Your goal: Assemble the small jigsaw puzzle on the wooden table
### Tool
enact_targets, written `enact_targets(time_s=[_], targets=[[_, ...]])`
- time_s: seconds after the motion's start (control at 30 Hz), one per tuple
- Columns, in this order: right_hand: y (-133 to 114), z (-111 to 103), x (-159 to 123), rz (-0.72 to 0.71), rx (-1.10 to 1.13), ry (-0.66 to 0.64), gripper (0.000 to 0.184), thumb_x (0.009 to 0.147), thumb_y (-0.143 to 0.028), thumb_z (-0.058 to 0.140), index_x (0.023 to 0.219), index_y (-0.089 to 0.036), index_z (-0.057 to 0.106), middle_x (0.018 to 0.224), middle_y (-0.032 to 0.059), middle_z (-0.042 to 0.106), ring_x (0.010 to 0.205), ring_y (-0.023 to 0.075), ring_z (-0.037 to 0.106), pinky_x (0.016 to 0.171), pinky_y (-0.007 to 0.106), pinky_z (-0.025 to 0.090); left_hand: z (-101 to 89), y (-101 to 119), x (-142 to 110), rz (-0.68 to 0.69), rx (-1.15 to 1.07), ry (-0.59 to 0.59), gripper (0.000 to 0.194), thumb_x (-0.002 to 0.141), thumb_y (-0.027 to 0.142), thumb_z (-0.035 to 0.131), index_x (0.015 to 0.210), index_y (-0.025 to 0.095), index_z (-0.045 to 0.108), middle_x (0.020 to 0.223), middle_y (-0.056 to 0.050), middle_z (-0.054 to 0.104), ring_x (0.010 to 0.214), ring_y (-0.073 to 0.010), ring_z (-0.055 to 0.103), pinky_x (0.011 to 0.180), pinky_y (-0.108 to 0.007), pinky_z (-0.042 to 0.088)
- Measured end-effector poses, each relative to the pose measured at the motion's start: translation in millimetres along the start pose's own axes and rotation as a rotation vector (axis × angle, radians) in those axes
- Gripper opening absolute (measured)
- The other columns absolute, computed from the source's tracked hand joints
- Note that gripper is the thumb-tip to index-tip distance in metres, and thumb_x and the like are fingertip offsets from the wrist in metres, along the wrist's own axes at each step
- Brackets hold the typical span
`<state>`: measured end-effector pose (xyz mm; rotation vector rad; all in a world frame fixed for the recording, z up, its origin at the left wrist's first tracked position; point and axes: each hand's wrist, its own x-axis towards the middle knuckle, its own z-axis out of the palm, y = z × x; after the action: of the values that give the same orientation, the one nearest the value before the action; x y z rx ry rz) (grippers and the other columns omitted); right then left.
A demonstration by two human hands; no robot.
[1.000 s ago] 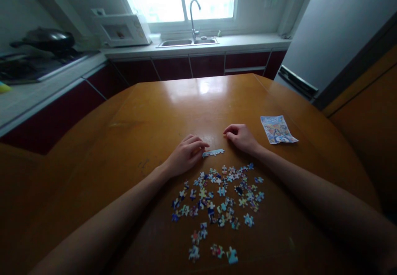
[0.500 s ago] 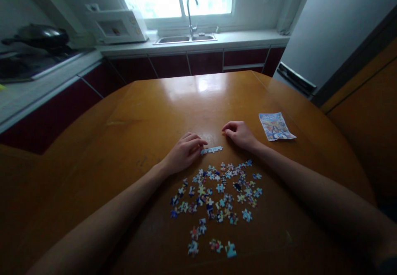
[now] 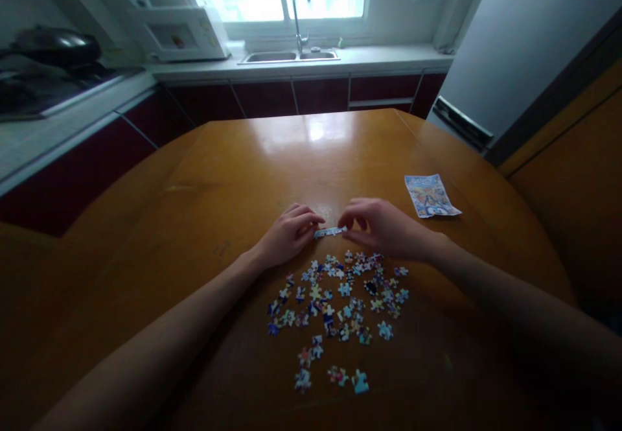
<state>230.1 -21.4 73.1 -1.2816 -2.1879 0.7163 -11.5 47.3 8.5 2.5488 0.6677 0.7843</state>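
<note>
A short strip of joined jigsaw puzzle pieces [image 3: 330, 231], pale blue, lies on the wooden table between my two hands. The thumb and fingers of my left hand [image 3: 291, 233] close on its left end. From the other side my right hand [image 3: 376, 223] pinches at the strip's right end, its fingers curled and partly hiding that end. Whether the right fingers hold a separate loose piece there, I cannot make out. Nearer to me are many loose jigsaw pieces [image 3: 345, 289], scattered in a wide patch just below both hands.
A creased printed picture sheet [image 3: 431, 196] lies to the right on the wooden table [image 3: 233, 178]. Beyond the table's far edge run a counter with a sink [image 3: 291, 57], a white microwave [image 3: 179, 34] and a dark pan [image 3: 58, 45]. A fridge [image 3: 515, 48] stands at the right.
My right hand has moved left and nearer to me, from apart from the strip to its right end. My left hand stays at the left end.
</note>
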Motion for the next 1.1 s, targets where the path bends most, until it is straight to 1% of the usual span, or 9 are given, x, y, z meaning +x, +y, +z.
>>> enact_targets(time_s=[0.1,0.2,0.37,0.57,0.67,0.77,0.87,1.0,1.1], targets=[[-48,10,-42,-0.263,-0.193,-0.285,0.011,0.089,-0.013,0.063,0.084,-0.022,0.069,0.089,0.0031,0.068,0.075,0.0147,0.057,0.067,0.030,0.044,0.3,0,0,0.009,0.005,0.006,0.018,0.098,0.020,0.052,0.105,0.018,0.068,0.097,-0.007,0.066,0.095,-0.0203,0.056,0.086,-0.036,0.047],[-67,41,-86,-0.393,-0.316,-0.391,0.005,0.091,-0.018,0.065,0.086,-0.018,0.064,0.088,0.0042,0.066,0.079,0.0174,0.058,0.066,0.031,0.044,0.2,-1,-1,0.014,0.002,0.006,0.019,0.098,0.021,0.051,0.105,0.018,0.068,0.097,-0.008,0.066,0.095,-0.0204,0.056,0.086,-0.036,0.048],[-61,85,-128,-0.365,-0.413,-0.252,0.007,0.091,-0.021,0.064,0.086,-0.018,0.061,0.083,0.0037,0.064,0.074,0.0195,0.057,0.055,0.032,0.039,-0.4,-1,0,0.021,0.002,-0.005,0.018,0.098,0.021,0.052,0.104,0.018,0.069,0.096,-0.008,0.067,0.095,-0.0207,0.056,0.087,-0.037,0.048],[-61,97,-137,-0.255,-0.405,-0.205,0.007,0.086,-0.018,0.068,0.085,-0.019,0.061,0.086,0.0048,0.066,0.073,0.0195,0.059,0.055,0.030,0.040,-0.2,-1,0,0.020,0.001,0.001,0.018,0.098,0.021,0.052,0.104,0.018,0.069,0.096,-0.008,0.067,0.095,-0.0208,0.056,0.086,-0.036,0.048],[-62,92,-138,-0.196,-0.358,-0.265,0.007,0.084,-0.016,0.069,0.083,-0.018,0.062,0.083,0.0047,0.067,0.069,0.0184,0.059,0.054,0.029,0.039,0.4,-2,-1,0.023,-0.001,0.004,0.018,0.098,0.020,0.052,0.104,0.018,0.069,0.096,-0.008,0.066,0.096,-0.0209,0.056,0.087,-0.037,0.048],[-60,72,-128,-0.105,-0.125,-0.331,0.007,0.083,-0.011,0.064,0.084,-0.018,0.064,0.081,0.0030,0.067,0.065,0.0142,0.057,0.055,0.026,0.041,0.6,-1,-1,0.035,0.010,0.005,0.019,0.098,0.020,0.051,0.104,0.018,0.069,0.096,-0.008,0.066,0.096,-0.0209,0.055,0.087,-0.037,0.048],[-50,40,-99,0.020,0.142,-0.110,0.019,0.088,-0.010,0.054,0.092,-0.019,0.070,0.088,0.0046,0.069,0.074,0.0132,0.061,0.064,0.025,0.047,0.2,2,0,0.054,0.031,-0.010,0.020,0.099,0.021,0.051,0.106,0.019,0.069,0.097,-0.008,0.066,0.096,-0.0209,0.055,0.087,-0.037,0.048],[-12,4,-48,0.215,0.314,0.217,0.006,0.083,-0.019,0.066,0.082,-0.017,0.072,0.077,0.0046,0.071,0.071,0.0152,0.064,0.065,0.029,0.050,-0.3,3,0,0.067,0.068,-0.038,0.021,0.100,0.021,0.050,0.108,0.021,0.069,0.099,-0.008,0.066,0.097,-0.0211,0.054,0.089,-0.038,0.048],[23,-4,-21,0.383,0.393,0.299,0.003,0.076,-0.018,0.067,0.078,-0.016,0.069,0.067,0.0036,0.069,0.060,0.0148,0.063,0.058,0.029,0.052,0.3,1,0,0.062,0.075,-0.042,0.021,0.100,0.021,0.049,0.107,0.021,0.069,0.100,-0.008,0.066,0.098,-0.0212,0.054,0.089,-0.038,0.048]])
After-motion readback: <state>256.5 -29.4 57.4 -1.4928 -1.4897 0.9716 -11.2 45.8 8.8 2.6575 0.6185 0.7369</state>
